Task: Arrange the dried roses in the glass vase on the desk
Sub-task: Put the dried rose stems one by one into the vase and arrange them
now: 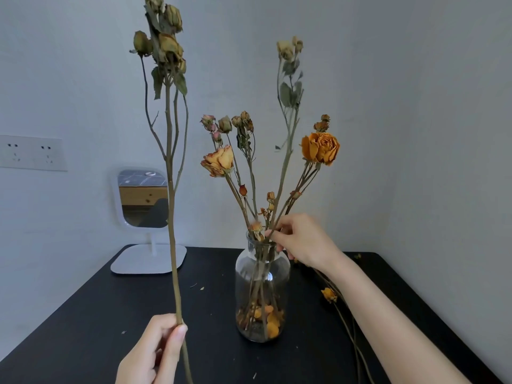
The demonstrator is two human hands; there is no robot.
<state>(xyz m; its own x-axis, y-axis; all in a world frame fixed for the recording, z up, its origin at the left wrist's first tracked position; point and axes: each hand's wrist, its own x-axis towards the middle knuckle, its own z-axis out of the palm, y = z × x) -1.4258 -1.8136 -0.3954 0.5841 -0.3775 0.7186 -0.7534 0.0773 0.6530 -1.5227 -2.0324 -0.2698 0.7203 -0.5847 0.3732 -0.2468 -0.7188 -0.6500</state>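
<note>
Black desk against pale wall
Tall rose branch upright, left of vase, clear of it; left hand clamped round lower stem, thumb pressed on
Glass vase upright mid-desk; dried roses fanned out of neck, orange petals at bottom
White mirror back left on desk
Right hand at vase mouth, fingertips pinched on one stem of dried roses
Loose roses flat on desk, right of vase

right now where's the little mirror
In the head view, the white-framed mirror stands at the back left corner of the desk, left of the glass vase.
</note>
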